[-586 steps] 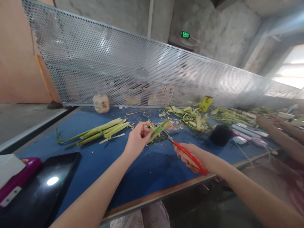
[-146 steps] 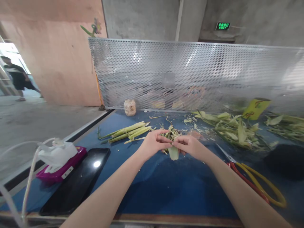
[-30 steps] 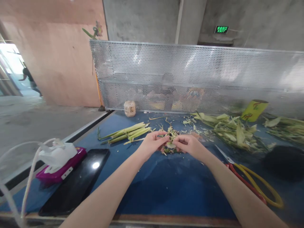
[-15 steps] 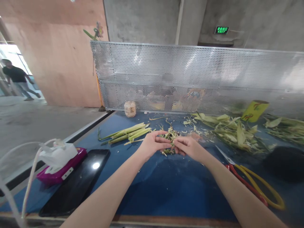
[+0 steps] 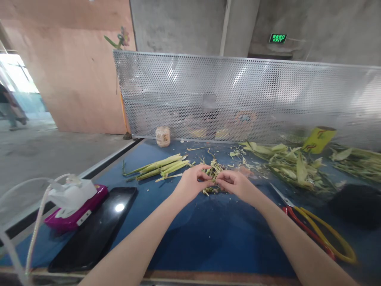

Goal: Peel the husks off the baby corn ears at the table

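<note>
Blue cloth covers the table [image 5: 208,238], with a black tablet [image 5: 95,230] and a pink box [image 5: 74,214] at its near left edge and red-and-yellow scissors [image 5: 312,232] lying near right. Mid-table, the left hand [image 5: 190,184] and right hand [image 5: 238,186] meet fingertip to fingertip, both pinching a small green scrap [image 5: 214,182] just above a heap of trimmings [image 5: 212,172]. Beyond lie green stalks [image 5: 160,165], loose husks [image 5: 285,163], a jar [image 5: 163,136], a yellow cup [image 5: 320,139] and the perforated metal screen [image 5: 238,99].
</note>
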Motion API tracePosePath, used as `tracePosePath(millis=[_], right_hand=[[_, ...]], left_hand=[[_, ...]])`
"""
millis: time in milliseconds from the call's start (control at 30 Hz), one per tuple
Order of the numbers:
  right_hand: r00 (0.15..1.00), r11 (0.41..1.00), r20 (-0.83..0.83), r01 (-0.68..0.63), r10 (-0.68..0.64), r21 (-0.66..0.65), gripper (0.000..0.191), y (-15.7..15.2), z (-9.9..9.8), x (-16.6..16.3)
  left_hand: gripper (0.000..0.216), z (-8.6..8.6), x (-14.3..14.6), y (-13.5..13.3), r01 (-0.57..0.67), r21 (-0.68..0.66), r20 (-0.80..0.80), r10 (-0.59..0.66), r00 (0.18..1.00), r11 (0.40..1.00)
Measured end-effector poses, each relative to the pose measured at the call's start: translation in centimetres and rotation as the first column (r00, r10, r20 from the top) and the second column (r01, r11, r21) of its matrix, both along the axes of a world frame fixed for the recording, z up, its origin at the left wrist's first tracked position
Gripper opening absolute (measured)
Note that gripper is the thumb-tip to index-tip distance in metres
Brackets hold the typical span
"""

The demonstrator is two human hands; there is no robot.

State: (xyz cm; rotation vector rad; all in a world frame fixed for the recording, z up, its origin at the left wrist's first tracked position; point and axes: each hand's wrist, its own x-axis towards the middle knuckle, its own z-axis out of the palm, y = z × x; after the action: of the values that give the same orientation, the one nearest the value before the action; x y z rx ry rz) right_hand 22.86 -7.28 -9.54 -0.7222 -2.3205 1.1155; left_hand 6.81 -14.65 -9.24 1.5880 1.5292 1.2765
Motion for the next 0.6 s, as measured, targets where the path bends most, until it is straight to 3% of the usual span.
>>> tracePosePath(millis=[133, 267, 433, 600], right_hand=[[1.000, 1.000, -0.007, -0.001, 0.001, -0.006, 0.024, 0.06, 0.08, 0.09], [0.996, 0.990, -0.068, -0.072, 0.064, -0.118, 0.030, 0.03, 0.20, 0.12], [0.996, 0.976, -0.050, -0.084, 0.076, -0.199, 0.037, -0.01, 0.08, -0.08], [0.998, 0.984, -0.024, -0.056, 0.053, -0.169, 0.033, 0.10, -0.19, -0.08]], left_hand=[[0.053, 0.27, -0.11, 0.01, 0.086, -0.079, 0.133, -0.075, 0.988, 0.993], [0.048, 0.34, -0.22, 0.11, 0.145, -0.072, 0.238, -0.124, 0.963, 0.987], [0.041, 0.27, 0.00, -0.06, 0.033, -0.018, 0.015, -0.033, 0.999, 0.999], [0.040, -0.22, 0.08, 0.04, -0.003, 0.040, -0.115, 0.007, 0.993, 0.999]])
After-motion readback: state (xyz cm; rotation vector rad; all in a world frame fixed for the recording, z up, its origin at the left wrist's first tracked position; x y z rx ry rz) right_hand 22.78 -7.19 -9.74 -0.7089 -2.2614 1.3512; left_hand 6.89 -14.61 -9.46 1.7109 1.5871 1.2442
